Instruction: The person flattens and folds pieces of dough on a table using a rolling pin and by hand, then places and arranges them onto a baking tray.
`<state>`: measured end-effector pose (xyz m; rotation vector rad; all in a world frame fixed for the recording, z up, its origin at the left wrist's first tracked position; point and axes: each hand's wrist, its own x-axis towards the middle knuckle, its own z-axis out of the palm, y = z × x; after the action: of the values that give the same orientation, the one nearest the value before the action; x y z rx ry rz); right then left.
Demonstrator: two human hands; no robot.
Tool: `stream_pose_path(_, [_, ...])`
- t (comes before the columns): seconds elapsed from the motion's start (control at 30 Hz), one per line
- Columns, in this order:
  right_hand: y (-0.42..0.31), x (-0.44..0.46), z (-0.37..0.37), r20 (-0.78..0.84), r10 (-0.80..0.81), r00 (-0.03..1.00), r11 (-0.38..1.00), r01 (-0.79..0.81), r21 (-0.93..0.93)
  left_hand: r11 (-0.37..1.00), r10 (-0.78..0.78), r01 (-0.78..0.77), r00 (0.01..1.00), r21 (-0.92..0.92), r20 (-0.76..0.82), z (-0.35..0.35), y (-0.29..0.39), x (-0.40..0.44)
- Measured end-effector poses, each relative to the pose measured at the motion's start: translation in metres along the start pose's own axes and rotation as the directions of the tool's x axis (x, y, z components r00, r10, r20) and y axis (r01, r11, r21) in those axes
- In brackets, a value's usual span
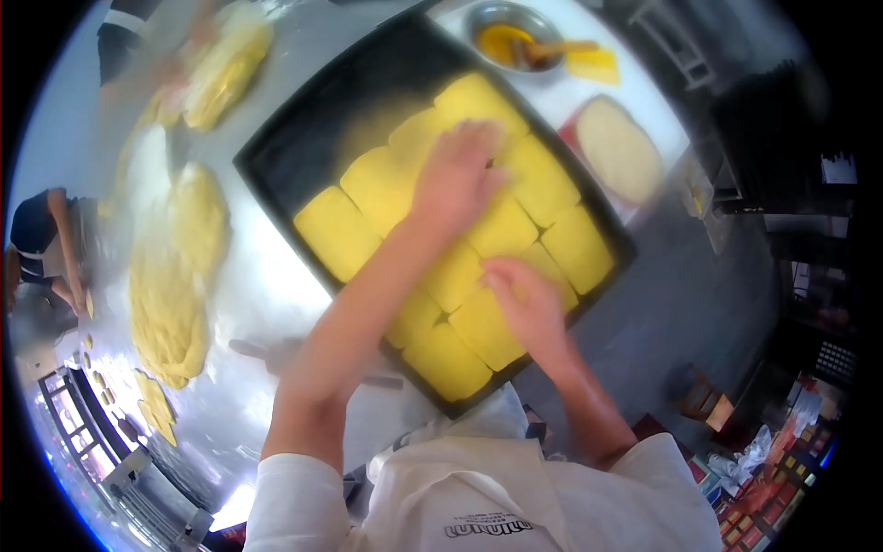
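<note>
A large black baking tray (303, 129) lies before me, much of it covered by flat, yellow, square-edged dough pieces (543, 181) set side by side. My left hand (460, 175) rests on the upper pieces with its fingers stretched out, slightly blurred. Lower down, my right hand (529, 308) touches the dough near the tray's right side, fingers loosely bent and apart from the thumb. Neither hand shows anything held. A yellowish blur beyond my left hand cannot be made out clearly.
Behind the tray's right corner stand a metal bowl (483, 23) of yellow liquid with a brush (552, 48) and an oval pale item (616, 152). Large yellow dough masses (170, 294) lie left on the metal table (258, 294), near a rolling pin (253, 350). Other people work at left.
</note>
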<state>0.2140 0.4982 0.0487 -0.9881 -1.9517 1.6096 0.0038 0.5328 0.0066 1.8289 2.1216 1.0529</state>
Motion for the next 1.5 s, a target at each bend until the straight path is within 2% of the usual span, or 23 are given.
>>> stream_pose_path(0.1, [-0.012, -0.006, 0.010, 0.003, -0.018, 1.000, 1.000, 0.018, 0.020, 0.988, -0.132, 0.111, 0.969, -0.107, -0.211, -0.052, 0.011, -0.042])
stream_pose_path(0.17, [-0.018, -0.008, 0.021, 0.049, -0.016, 0.999, 1.000, 0.015, 0.027, 0.965, -0.259, 0.236, 0.932, -0.118, -0.252, -0.090, 0.021, -0.086])
stream_pose_path(0.23, [-0.021, -0.013, 0.037, 0.134, -0.001, 0.991, 1.000, -0.002, 0.020, 0.960, -0.276, 0.277, 0.904, -0.043, -0.326, -0.114, 0.023, -0.147])
stream_pose_path(0.37, [-0.033, -0.022, 0.085, 0.281, -0.205, 0.937, 0.975, 0.221, -0.027, 0.817, -0.487, 0.564, 0.786, 0.118, -0.380, -0.157, 0.042, -0.272])
stream_pose_path(0.43, [-0.045, -0.029, 0.114, 0.412, -0.208, 0.887, 0.971, 0.239, -0.027, 0.785, -0.547, 0.619, 0.689, -0.007, -0.475, -0.173, 0.057, -0.319])
stream_pose_path(0.57, [-0.049, -0.047, 0.183, 0.599, -0.304, 0.741, 0.857, 0.487, -0.167, 0.557, -0.711, 0.818, 0.558, 0.142, -0.429, -0.169, 0.067, -0.429])
stream_pose_path(0.6, [-0.047, -0.054, 0.201, 0.620, -0.325, 0.714, 0.803, 0.555, -0.217, 0.568, -0.743, 0.815, 0.569, 0.117, -0.352, -0.170, 0.069, -0.450])
stream_pose_path(0.63, [-0.043, -0.062, 0.216, 0.642, -0.340, 0.687, 0.740, 0.617, -0.268, 0.555, -0.733, 0.802, 0.597, 0.222, -0.325, -0.164, 0.069, -0.478])
stream_pose_path(0.67, [-0.038, -0.072, 0.231, 0.696, -0.235, 0.678, 0.730, 0.596, -0.335, 0.538, -0.723, 0.779, 0.623, 0.324, -0.298, -0.154, 0.066, -0.509])
stream_pose_path(0.7, [-0.033, -0.080, 0.244, 0.665, -0.237, 0.708, 0.698, 0.601, -0.390, 0.514, -0.714, 0.746, 0.646, 0.423, -0.270, -0.150, 0.062, -0.529])
stream_pose_path(0.77, [-0.024, -0.095, 0.267, 0.609, -0.252, 0.752, 0.624, 0.607, -0.492, 0.516, -0.754, 0.750, 0.627, 0.413, -0.197, -0.159, 0.058, -0.540])
stream_pose_path(0.8, [-0.021, -0.098, 0.274, 0.586, -0.253, 0.770, 0.657, 0.581, -0.481, 0.518, -0.772, 0.754, 0.616, 0.403, -0.159, -0.168, 0.063, -0.537])
stream_pose_path(0.83, [-0.019, -0.107, 0.279, 0.550, -0.310, 0.776, 0.579, 0.612, -0.538, 0.516, -0.789, 0.760, 0.601, 0.396, -0.126, -0.175, 0.064, -0.537])
stream_pose_path(0.9, [-0.011, -0.123, 0.298, 0.494, -0.453, 0.742, 0.448, 0.669, -0.593, 0.599, -0.724, 0.708, 0.679, 0.374, -0.125, -0.184, 0.050, -0.550])
stream_pose_path(0.97, [0.023, -0.114, 0.308, 0.625, -0.468, 0.625, 0.431, 0.779, -0.456, 0.653, -0.704, 0.705, 0.700, 0.277, -0.119, -0.193, 0.041, -0.568])
stream_pose_path(1.03, [-0.001, -0.121, 0.307, 0.675, -0.495, 0.547, 0.519, 0.809, -0.275, 0.644, -0.697, 0.699, 0.703, 0.311, -0.140, -0.209, 0.035, -0.589])
stream_pose_path(1.07, [-0.001, -0.128, 0.310, 0.624, -0.452, 0.637, 0.594, 0.737, -0.322, 0.643, -0.677, 0.698, 0.711, 0.317, -0.190, -0.213, 0.028, -0.607])
stream_pose_path(1.1, [-0.002, -0.128, 0.308, 0.628, -0.413, 0.659, 0.474, 0.745, -0.470, 0.574, -0.720, 0.752, 0.652, 0.325, -0.238, -0.226, 0.024, -0.624])
stream_pose_path(1.17, [0.006, -0.131, 0.310, 0.501, -0.427, 0.753, 0.478, 0.658, -0.581, 0.502, -0.755, 0.806, 0.585, 0.314, -0.295, -0.246, 0.008, -0.646])
stream_pose_path(1.27, [0.017, -0.138, 0.322, 0.330, -0.428, 0.841, 0.483, 0.522, -0.703, 0.341, -0.756, 0.903, 0.429, 0.263, -0.494, -0.273, -0.027, -0.684])
stream_pose_path(1.37, [0.024, -0.132, 0.331, 0.350, -0.549, 0.759, 0.406, 0.609, -0.682, 0.326, -0.660, 0.943, 0.281, 0.071, -0.697, -0.301, -0.078, -0.729])
stream_pose_path(1.43, [0.028, -0.124, 0.335, 0.377, -0.584, 0.719, 0.396, 0.658, -0.640, 0.324, -0.638, 0.946, 0.217, -0.002, -0.739, -0.342, -0.109, -0.743])
stream_pose_path(1.5, [0.026, -0.118, 0.343, 0.373, -0.603, 0.705, 0.390, 0.669, -0.633, 0.290, -0.582, 0.954, 0.235, 0.072, -0.778, -0.390, -0.149, -0.755])
